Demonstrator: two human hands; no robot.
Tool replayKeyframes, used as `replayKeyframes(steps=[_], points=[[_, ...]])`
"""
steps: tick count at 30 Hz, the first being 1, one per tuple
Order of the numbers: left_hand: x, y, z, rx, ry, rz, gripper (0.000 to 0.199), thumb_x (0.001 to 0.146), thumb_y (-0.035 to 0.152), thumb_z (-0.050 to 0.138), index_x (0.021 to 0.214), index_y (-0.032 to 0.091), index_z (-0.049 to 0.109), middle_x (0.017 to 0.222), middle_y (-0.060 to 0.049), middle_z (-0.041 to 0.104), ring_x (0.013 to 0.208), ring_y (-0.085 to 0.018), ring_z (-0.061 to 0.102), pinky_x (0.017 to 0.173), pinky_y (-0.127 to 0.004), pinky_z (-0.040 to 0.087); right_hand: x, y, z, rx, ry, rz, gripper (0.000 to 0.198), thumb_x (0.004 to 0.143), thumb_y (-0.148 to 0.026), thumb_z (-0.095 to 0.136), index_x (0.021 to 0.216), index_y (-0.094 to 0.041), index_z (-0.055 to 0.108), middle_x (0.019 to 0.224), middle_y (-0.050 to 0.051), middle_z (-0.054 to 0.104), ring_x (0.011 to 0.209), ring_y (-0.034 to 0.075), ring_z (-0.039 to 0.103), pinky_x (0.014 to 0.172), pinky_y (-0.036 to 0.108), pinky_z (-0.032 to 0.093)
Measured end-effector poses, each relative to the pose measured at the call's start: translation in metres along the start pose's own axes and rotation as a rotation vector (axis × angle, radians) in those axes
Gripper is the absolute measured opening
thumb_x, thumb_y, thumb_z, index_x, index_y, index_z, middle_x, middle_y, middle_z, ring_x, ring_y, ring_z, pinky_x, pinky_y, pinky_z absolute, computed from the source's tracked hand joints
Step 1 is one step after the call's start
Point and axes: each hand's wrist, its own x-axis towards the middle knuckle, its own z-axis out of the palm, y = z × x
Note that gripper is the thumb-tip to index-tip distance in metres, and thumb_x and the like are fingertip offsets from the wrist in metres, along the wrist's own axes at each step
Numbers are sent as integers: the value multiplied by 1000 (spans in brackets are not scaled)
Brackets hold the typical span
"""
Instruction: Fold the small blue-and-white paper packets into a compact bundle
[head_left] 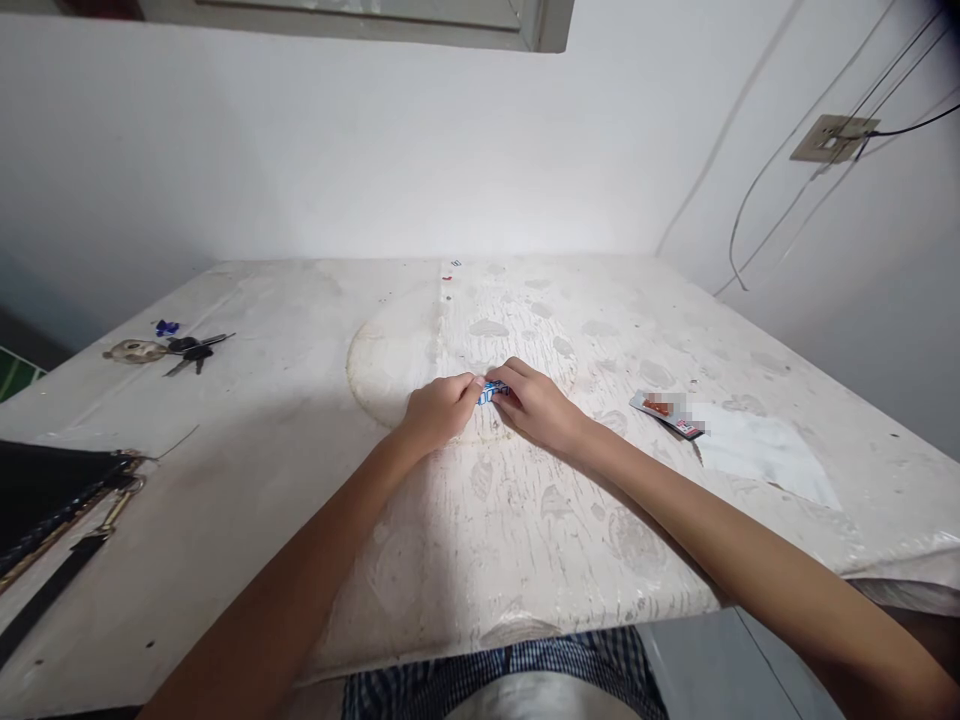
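A small blue-and-white packet (491,391) with printed lettering is pinched between my two hands, close above the middle of the table. My left hand (442,408) has thumb and fingers closed on its left end. On the right end, my right hand (534,402) grips with curled fingers. Both hands cover much of the packet, so its full shape and what it contains are hidden.
A white-covered table (420,540) meets the wall. At left lie keys (193,350), a blue scrap (166,327) and a black bag (52,505). At right are a grey-and-red packet (667,412) and a white cloth or paper (761,450). Wires hang from a socket (834,138).
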Motion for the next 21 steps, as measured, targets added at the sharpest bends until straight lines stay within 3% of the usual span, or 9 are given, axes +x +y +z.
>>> replayKeyframes(steps=[5,13,21], points=[[2,-1,2,-15,0,-10,37,84,45,26,61,20,39,55,3,48,53,-13,45,54,-26,29,1,-2,-7,50,-19,18,28,81,-9,41,106,-20,47,95,5,49,69,12,48,62,25,38],[1,2,-1,-22,-16,-29,38,84,44,24,60,20,40,56,2,50,53,-14,44,55,-27,28,2,5,-7,46,-15,2,13,79,-11,44,87,-19,50,84,3,49,63,10,44,60,23,35],[0,3,-3,-30,-25,-40,34,82,41,27,61,20,43,56,2,48,52,-13,44,55,-27,30,1,8,-4,88,-6,-20,25,81,-10,41,103,-19,50,91,4,56,67,11,48,62,24,37]])
